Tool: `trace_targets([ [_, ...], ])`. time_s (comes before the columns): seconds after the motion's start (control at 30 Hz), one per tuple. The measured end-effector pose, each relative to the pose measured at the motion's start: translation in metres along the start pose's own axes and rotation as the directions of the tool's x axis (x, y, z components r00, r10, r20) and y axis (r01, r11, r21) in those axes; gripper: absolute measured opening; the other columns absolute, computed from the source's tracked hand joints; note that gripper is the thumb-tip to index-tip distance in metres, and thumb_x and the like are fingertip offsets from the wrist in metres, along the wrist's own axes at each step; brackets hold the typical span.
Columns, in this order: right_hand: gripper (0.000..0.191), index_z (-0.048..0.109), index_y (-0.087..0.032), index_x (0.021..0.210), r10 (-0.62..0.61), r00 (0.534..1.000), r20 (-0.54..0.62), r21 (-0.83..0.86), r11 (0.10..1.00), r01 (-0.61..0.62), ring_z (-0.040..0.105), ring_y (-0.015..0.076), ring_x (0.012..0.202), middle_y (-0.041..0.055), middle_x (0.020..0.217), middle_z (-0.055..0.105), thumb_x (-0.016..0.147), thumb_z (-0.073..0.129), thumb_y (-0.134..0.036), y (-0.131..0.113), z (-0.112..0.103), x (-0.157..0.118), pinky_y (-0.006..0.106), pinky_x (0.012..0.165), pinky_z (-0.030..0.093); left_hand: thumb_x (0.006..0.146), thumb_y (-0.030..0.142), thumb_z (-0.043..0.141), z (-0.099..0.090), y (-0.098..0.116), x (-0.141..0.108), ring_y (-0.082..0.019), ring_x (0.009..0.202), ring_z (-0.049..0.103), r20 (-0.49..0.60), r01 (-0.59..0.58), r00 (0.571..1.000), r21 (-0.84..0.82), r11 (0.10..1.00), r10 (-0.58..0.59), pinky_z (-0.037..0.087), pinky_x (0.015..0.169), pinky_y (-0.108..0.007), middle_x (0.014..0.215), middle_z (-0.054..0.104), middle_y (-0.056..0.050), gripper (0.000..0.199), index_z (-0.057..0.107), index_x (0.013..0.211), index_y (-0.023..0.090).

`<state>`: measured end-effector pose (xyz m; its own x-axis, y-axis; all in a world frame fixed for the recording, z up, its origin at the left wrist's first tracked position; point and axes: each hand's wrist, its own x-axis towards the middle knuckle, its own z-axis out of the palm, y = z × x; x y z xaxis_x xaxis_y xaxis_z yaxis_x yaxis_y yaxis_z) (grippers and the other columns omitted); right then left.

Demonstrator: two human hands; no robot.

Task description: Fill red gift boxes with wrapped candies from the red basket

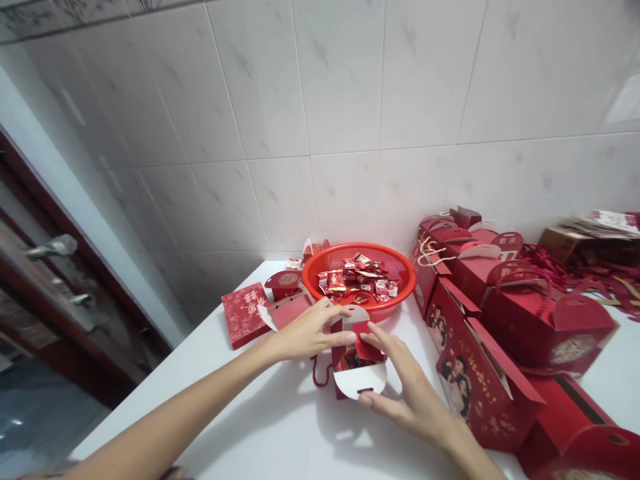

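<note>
A small red gift box (361, 383) stands on the white table with its top flaps up, and some of the wrapped contents show through the opening. My left hand (316, 330) is at its left side, the thumb and fingers pinching the upper edge by the far flap. On the right, my right hand (405, 383) spans the top, its fingers on a red inner flap (365, 341) and its thumb at the edge of the near white flap (361, 381). A dark red cord (320, 373) hangs out at the box's left.
Behind the box, an orange-red plastic basket (311, 283) holds wrapped sweets (336, 280). A flat red box (245, 313) and an open box (290, 308) lie left. Several red gift boxes (545, 327) and bags (480, 380) crowd the right, with ribbons (610, 287) beyond. A tiled wall (345, 200) backs the table.
</note>
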<state>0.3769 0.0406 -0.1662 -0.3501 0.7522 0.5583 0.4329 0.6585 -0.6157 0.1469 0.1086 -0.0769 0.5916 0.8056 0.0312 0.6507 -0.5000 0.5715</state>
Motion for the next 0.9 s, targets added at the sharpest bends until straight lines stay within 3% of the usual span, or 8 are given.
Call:
trace_targets([
  [0.13,0.091,0.026,-0.026,0.158,-0.024,0.999,0.039,-0.02,0.999,0.025,0.056,0.0303,0.128,0.0143,0.142,0.056,0.084,0.074,-0.047,0.002,0.0,0.0,0.044,0.106,0.048,0.091,0.06,0.058,0.021,0.001,0.002,-0.026,0.1,0.06,-0.113,-0.029,0.993,0.102,0.994,0.04,0.05,0.088,-0.039,0.114,0.053,-0.008,0.054,0.057,0.134,0.027],
  [0.37,0.059,0.035,-0.027,0.15,0.056,0.993,-0.101,0.013,0.998,-0.055,0.059,0.0241,0.124,0.0113,0.133,0.061,0.096,0.059,-0.031,0.003,0.009,0.002,0.041,0.105,0.05,0.092,0.042,0.061,0.032,0.007,-0.003,-0.022,0.084,0.062,-0.123,-0.011,0.991,0.27,0.963,0.045,0.052,0.075,-0.035,0.108,0.05,-0.006,0.052,0.048,0.141,0.03],
  [0.47,0.052,0.04,-0.023,0.144,0.106,0.978,-0.179,0.015,0.994,-0.105,0.059,0.0245,0.124,0.0129,0.134,0.06,0.096,0.058,-0.035,0.004,0.011,0.003,0.041,0.104,0.05,0.094,0.036,0.057,0.032,0.008,-0.006,-0.023,0.088,0.062,-0.136,-0.032,0.989,0.215,0.976,0.063,0.052,0.08,-0.037,0.112,0.054,-0.007,0.055,0.042,0.147,0.029],
  [0.53,0.05,0.044,-0.02,0.14,0.158,0.965,-0.209,0.024,0.987,-0.157,0.06,0.0253,0.122,0.0139,0.134,0.06,0.096,0.059,-0.037,0.005,0.011,0.004,0.041,0.102,0.052,0.096,0.035,0.052,0.032,0.007,-0.007,-0.023,0.091,0.062,-0.159,-0.067,0.983,0.15,0.986,0.091,0.05,0.083,-0.036,0.111,0.057,-0.008,0.047,0.049,0.142,0.026],
  [0.6,0.048,0.047,-0.019,0.137,0.2,0.953,-0.228,0.035,0.98,-0.198,0.063,0.0255,0.117,0.0138,0.132,0.061,0.095,0.059,-0.039,0.005,0.01,0.005,0.04,0.099,0.054,0.099,0.039,0.047,0.033,0.006,-0.008,-0.021,0.087,0.06,-0.168,-0.085,0.981,0.103,0.991,0.101,0.049,0.082,-0.034,0.1,0.059,-0.006,0.035,0.065,0.124,0.023],
  [0.7,0.045,0.05,-0.018,0.134,0.215,0.944,-0.249,0.024,0.976,-0.215,0.065,0.0248,0.111,0.0132,0.127,0.063,0.095,0.058,-0.039,0.005,0.01,0.006,0.039,0.094,0.056,0.1,0.044,0.043,0.034,0.003,-0.007,-0.019,0.079,0.057,-0.177,-0.065,0.981,0.06,0.996,0.075,0.048,0.078,-0.032,0.082,0.053,-0.003,0.041,0.076,0.093,0.021],
  [0.9,0.038,0.053,-0.019,0.132,0.11,0.928,-0.357,-0.16,0.971,-0.176,0.059,0.028,0.122,0.0146,0.131,0.06,0.099,0.051,-0.038,0.0,0.021,0.002,0.045,0.1,0.052,0.086,0.037,0.065,0.039,-0.002,-0.005,-0.018,0.082,0.058,-0.222,-0.037,0.975,-0.025,0.999,0.03,0.05,0.082,-0.033,0.098,0.053,-0.005,0.028,0.077,0.106,0.021],
])
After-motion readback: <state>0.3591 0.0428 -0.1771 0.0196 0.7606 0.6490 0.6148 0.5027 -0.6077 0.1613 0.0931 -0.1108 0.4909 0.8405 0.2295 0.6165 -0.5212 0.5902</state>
